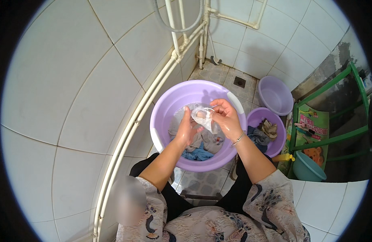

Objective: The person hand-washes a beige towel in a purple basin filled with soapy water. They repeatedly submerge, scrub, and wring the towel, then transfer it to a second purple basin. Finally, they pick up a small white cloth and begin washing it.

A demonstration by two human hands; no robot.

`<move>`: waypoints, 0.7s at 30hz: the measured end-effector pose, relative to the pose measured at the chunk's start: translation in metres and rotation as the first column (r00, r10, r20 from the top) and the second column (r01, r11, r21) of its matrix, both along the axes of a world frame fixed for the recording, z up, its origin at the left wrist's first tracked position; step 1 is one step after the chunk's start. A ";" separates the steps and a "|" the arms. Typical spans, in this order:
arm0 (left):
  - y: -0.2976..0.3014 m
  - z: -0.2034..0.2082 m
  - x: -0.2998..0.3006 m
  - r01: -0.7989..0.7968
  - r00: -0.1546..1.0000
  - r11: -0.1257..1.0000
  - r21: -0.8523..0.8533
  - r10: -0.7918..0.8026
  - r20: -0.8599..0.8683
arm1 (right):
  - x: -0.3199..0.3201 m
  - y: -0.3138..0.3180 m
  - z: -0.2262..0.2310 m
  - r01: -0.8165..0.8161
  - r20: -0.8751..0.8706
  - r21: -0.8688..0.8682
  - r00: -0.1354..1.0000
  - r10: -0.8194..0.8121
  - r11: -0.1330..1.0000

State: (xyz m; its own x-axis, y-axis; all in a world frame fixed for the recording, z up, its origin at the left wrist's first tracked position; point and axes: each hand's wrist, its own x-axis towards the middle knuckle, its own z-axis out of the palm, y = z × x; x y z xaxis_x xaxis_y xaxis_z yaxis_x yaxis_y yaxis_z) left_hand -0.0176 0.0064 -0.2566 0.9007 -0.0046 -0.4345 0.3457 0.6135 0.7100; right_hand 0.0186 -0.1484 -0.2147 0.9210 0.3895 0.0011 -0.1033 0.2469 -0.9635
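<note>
A small white mesh pouch (211, 126) with a pale lump showing inside hangs over the large purple basin (163, 105). My right hand (227, 121), a bracelet at its wrist, pinches the pouch's upper edge between thumb and fingers. To the left of the pouch, my left hand (187, 131) is held up with fingers stretched and thumb apart; whether its fingertips touch the mesh is hard to tell. Below both hands, grey cloth (212, 143) and blue cloth (199, 153) lie wet in cloudy water in the basin.
A smaller purple basin (278, 137) with dark and tan clothes stands to the right, a pale purple basin (275, 94) behind it. Farther right are a green metal frame (331, 141) and a teal basin (307, 167). White pipes (139, 115) run along the left wall; a floor drain (239, 82) lies beyond.
</note>
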 end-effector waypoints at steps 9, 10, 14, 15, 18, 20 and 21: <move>-0.005 0.003 -0.007 0.043 0.997 0.970 0.239 -0.058 0.057 | -0.002 0.003 -0.017 -0.040 0.160 -0.157 0.985 0.065 0.987; -0.003 0.002 -0.006 0.030 0.996 0.970 0.243 -0.049 0.075 | -0.003 0.003 -0.014 -0.053 0.169 -0.178 0.982 0.083 0.983; 0.001 -0.006 -0.004 0.000 0.993 0.973 0.233 -0.026 0.112 | -0.008 0.003 0.004 -0.131 0.129 -0.219 0.978 0.162 0.967; 0.000 -0.008 -0.004 -0.003 0.993 0.975 0.224 -0.023 0.113 | -0.009 0.003 0.006 -0.159 0.100 -0.216 0.978 0.184 0.963; 0.005 -0.009 0.000 -0.043 0.995 0.948 0.315 0.012 0.099 | 0.001 -0.003 -0.011 -0.069 0.166 -0.346 0.977 0.134 0.936; 0.011 -0.012 0.007 -0.111 0.991 0.910 0.400 0.072 0.109 | 0.006 -0.007 -0.009 -0.044 0.172 -0.254 0.981 0.090 0.966; 0.016 -0.014 0.011 -0.144 0.988 0.886 0.440 0.102 0.117 | 0.008 -0.009 -0.008 -0.030 0.174 -0.207 0.983 0.067 0.978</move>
